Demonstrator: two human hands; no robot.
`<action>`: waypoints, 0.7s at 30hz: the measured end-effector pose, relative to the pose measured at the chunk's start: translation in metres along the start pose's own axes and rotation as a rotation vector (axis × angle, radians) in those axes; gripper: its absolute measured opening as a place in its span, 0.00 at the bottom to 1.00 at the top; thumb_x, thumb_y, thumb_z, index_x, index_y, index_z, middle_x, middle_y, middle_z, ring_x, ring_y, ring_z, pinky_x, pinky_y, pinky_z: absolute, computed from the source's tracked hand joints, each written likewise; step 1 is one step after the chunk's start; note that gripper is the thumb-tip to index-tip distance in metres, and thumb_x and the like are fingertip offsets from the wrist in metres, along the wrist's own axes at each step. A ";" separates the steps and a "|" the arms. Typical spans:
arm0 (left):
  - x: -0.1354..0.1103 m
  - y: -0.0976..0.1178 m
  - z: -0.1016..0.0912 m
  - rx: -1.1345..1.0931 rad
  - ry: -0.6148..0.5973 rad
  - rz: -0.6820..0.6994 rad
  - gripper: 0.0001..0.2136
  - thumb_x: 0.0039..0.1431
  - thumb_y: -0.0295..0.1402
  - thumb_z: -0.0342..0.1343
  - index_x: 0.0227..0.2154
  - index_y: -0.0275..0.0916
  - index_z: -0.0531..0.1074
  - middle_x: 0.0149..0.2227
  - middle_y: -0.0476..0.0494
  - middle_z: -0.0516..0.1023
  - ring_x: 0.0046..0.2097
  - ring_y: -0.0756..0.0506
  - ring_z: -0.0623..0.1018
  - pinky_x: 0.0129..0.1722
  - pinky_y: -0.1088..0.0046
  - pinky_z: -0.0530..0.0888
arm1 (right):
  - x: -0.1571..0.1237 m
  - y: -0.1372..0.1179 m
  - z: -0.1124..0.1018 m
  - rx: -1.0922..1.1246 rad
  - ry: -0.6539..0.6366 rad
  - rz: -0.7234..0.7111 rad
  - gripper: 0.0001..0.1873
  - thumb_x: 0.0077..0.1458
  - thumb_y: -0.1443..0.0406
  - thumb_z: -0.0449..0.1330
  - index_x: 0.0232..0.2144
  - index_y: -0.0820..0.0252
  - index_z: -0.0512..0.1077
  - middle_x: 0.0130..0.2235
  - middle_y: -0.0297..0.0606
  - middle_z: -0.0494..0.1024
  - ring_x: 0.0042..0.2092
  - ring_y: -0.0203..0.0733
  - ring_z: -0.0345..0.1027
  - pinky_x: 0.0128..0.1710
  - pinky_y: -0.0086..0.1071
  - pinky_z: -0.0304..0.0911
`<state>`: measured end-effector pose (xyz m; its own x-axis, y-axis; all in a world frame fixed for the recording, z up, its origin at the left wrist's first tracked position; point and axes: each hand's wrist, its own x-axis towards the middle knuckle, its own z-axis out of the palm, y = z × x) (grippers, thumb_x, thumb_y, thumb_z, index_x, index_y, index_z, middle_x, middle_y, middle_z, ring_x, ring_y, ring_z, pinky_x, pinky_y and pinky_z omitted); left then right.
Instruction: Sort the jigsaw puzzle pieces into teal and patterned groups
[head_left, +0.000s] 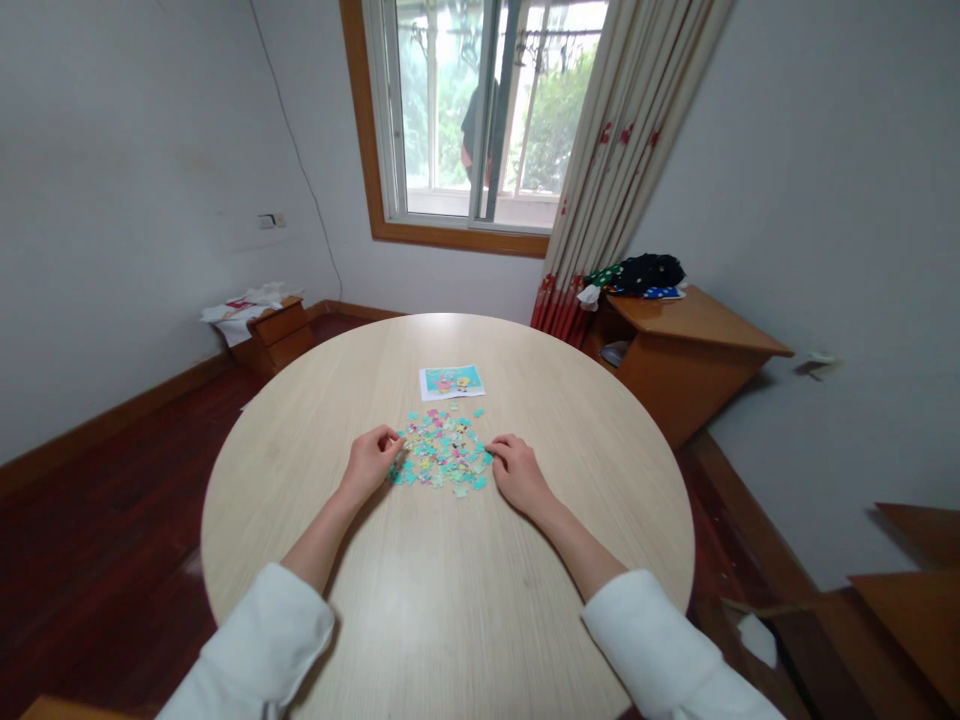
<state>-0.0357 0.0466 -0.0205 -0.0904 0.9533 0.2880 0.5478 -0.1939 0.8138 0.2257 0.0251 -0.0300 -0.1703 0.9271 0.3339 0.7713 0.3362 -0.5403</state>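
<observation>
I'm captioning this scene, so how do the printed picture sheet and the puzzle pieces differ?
The picture sheet is one flat, four-sided sheet; the puzzle pieces are many small, irregular bits. The sheet lies farther off, apart from both hands, while the pieces spread between the left hand and right hand. Both lie on the table and show turquoise.

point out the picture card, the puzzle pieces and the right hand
Picture card [452, 382], head view: middle of its printed face.
Puzzle pieces [448, 454], head view: middle of the spread.
Right hand [519, 474], head view: back of the hand.
</observation>
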 end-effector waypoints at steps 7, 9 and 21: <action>0.001 0.000 0.000 0.033 -0.029 -0.001 0.10 0.47 0.39 0.53 0.23 0.37 0.71 0.17 0.53 0.67 0.23 0.51 0.66 0.25 0.75 0.62 | 0.000 -0.001 0.000 -0.049 -0.047 0.005 0.18 0.57 0.70 0.50 0.46 0.60 0.74 0.47 0.45 0.73 0.50 0.45 0.65 0.50 0.40 0.58; 0.001 0.001 0.000 0.051 -0.023 0.002 0.09 0.46 0.38 0.53 0.22 0.37 0.71 0.19 0.52 0.69 0.24 0.50 0.68 0.26 0.75 0.63 | -0.001 -0.004 -0.003 -0.066 -0.076 -0.036 0.19 0.59 0.66 0.51 0.51 0.58 0.71 0.52 0.46 0.71 0.54 0.45 0.63 0.53 0.42 0.56; 0.003 -0.005 0.000 0.081 0.012 0.025 0.11 0.50 0.36 0.51 0.31 0.37 0.74 0.23 0.50 0.73 0.27 0.49 0.73 0.30 0.74 0.69 | -0.006 -0.041 0.004 -0.265 -0.394 -0.123 0.34 0.60 0.44 0.45 0.64 0.47 0.52 0.68 0.42 0.44 0.69 0.52 0.33 0.64 0.54 0.30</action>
<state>-0.0386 0.0504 -0.0239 -0.0854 0.9457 0.3137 0.6152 -0.1976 0.7632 0.1923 0.0061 -0.0131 -0.4496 0.8924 0.0376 0.8516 0.4410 -0.2833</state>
